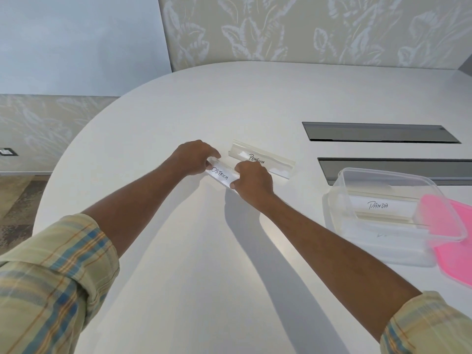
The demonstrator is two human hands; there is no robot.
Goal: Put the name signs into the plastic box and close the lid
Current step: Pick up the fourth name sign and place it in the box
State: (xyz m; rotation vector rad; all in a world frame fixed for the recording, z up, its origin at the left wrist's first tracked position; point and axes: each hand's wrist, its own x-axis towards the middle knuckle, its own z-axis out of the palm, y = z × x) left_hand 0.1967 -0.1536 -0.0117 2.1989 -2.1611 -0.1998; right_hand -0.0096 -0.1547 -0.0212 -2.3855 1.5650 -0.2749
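A clear name sign reading OSTRICH [221,173] lies near the middle of the white table [204,251]. My left hand [192,157] grips its left end and my right hand [251,181] grips its right end. Just behind it a second clear sign reading PENGUIN [265,160] rests on the table, untouched. To the right stands the clear plastic box [383,180], open, with a sign reading PANDA [378,205] inside and another sign beneath it. The pink lid [449,236] leans against the box's right side.
Two dark rectangular cable slots [380,132] [398,169] are set into the tabletop behind the box. A patterned wall panel [306,29] rises beyond the table's far edge. Carpeted floor [15,213] shows at the left.
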